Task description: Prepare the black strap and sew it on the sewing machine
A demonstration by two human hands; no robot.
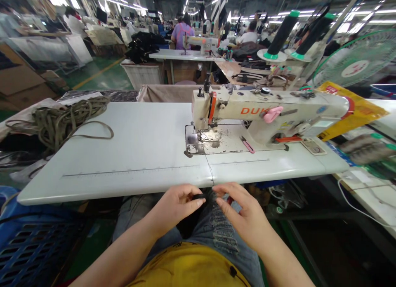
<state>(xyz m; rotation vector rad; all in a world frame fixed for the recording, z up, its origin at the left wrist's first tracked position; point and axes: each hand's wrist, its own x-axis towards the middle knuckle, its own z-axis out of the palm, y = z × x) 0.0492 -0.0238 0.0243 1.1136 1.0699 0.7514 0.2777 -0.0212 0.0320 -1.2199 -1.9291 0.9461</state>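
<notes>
My left hand [181, 202] is closed in a pinch on a small black piece [201, 196], which hangs over my lap just below the table edge. Close beside it, my right hand [239, 204] has its fingers curled, with the thumb and forefinger tips near the end of a dark thread [209, 167]. Something small and dark red shows between its fingers; what it is cannot be made out. From the needle area of a white sewing machine [229, 107], the thread runs across the table front towards my hands. Pink-handled thread snips [248, 145] lie on the machine bed.
A heap of olive cord [62, 118] covers the table's left end. The white tabletop [139, 142] carries a printed ruler line. Black thread cones [283, 35] and a fan [355, 64] stand at right. A blue basket [31, 241] sits lower left. Other people work farther back.
</notes>
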